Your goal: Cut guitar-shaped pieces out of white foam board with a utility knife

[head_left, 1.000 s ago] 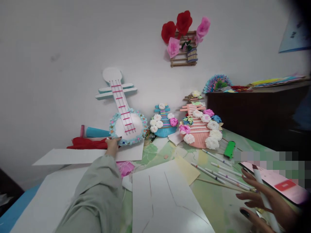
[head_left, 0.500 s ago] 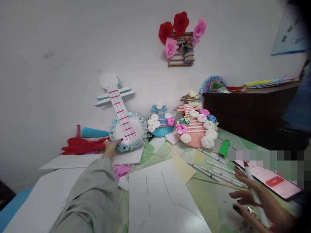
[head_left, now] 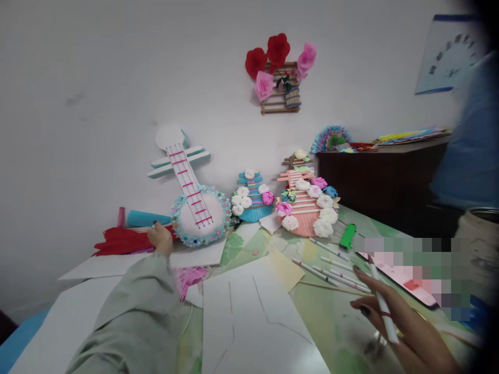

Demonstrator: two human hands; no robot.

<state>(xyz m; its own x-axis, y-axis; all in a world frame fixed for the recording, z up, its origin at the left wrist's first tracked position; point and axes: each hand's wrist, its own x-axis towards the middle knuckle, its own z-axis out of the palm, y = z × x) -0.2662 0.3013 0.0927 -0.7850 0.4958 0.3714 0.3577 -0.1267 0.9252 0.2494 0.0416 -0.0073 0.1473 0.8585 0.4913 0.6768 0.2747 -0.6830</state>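
My right hand [head_left: 407,324] holds a white marker [head_left: 385,314] with a dark red tip, pointing up and away from the paper. Under and beside it lies a white board [head_left: 249,322] with thin brown lines drawn on it. My left hand [head_left: 160,240] is raised in front of the crumpled red paper [head_left: 120,241], its fingers curled together; a small pale bit shows at the fingertips, too small to name. Just right of that hand leans a white lute model [head_left: 205,213] with a blue flower trim, pink bars and strings.
Several markers [head_left: 335,267] lie by a phone [head_left: 413,285] and a green object [head_left: 348,237]. Blue [head_left: 255,210] and pink [head_left: 304,218] flowered lute models stand at the wall. A person in blue [head_left: 470,145] is at the right; a pot [head_left: 477,249] stands nearby.
My left hand has moved left, away from the white lute model's lower rim, and its extended finger has curled in. My right hand still holds the marker. The view has swung slightly right.
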